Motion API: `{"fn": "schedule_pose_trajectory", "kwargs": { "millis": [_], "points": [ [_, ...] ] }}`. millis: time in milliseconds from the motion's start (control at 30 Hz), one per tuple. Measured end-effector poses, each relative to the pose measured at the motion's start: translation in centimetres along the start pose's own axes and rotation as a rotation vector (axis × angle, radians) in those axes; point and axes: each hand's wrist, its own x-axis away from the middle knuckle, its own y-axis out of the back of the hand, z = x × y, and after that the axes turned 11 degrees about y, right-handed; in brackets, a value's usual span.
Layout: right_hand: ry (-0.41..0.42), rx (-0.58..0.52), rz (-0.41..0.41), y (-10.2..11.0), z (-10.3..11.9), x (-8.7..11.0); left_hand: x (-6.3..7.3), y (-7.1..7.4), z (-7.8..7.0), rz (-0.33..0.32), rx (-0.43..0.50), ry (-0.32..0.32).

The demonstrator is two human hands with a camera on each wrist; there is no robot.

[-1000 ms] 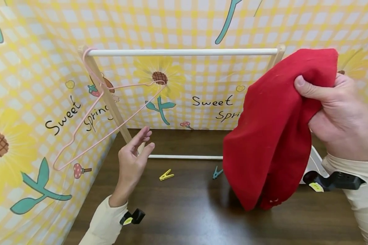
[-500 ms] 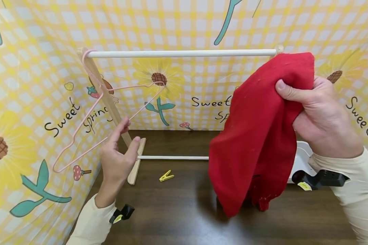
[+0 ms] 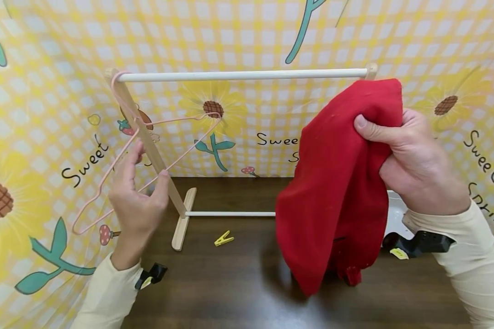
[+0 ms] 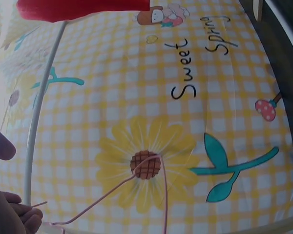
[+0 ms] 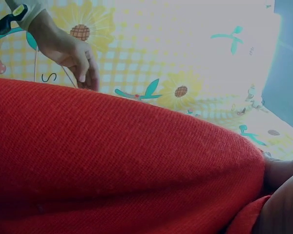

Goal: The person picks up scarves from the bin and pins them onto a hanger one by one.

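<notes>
The pink hanger (image 3: 194,144) hangs at the left end of the white bar (image 3: 247,75), upper left of the frame, its long side slanting up rightward. The left hand (image 3: 137,201) is nearer, fingers spread, gripping nothing. The right hand (image 3: 421,162), at right, pinches 1 red cloth (image 3: 329,183).

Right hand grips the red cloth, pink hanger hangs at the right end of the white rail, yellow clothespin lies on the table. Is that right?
Not quite: the pink hanger hangs at the left end of the white rail, as the head view shows. The right hand, red cloth and yellow clothespin are as you said.
</notes>
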Motion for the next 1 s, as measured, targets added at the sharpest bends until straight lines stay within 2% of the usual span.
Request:
{"fn": "schedule_pose_trajectory", "kwargs": {
  "millis": [167,467,533,767,900,1000],
  "points": [
    [-0.018,0.032,-0.01,-0.2,-0.4,0.1,-1.3,0.3,-0.2,-0.08,-0.046,-0.016],
    [-0.048,0.074,0.022,-0.9,-0.9,0.3,-2.9,0.6,0.4,-0.072,-0.163,-0.013],
    [-0.054,0.071,0.026,-1.1,-1.1,0.4,-3.5,0.6,0.4,-0.065,-0.193,0.004],
    [-0.089,0.095,0.047,-1.4,-1.8,0.7,-5.6,0.7,0.7,0.06,-0.33,0.112],
    [-0.108,0.123,0.048,-1.2,-2.2,0.8,-6.1,0.7,0.9,0.122,-0.379,0.213],
    [-0.116,0.139,0.049,-1.1,-2.5,1.0,-6.2,0.6,0.9,0.138,-0.406,0.277]
  ]
}}
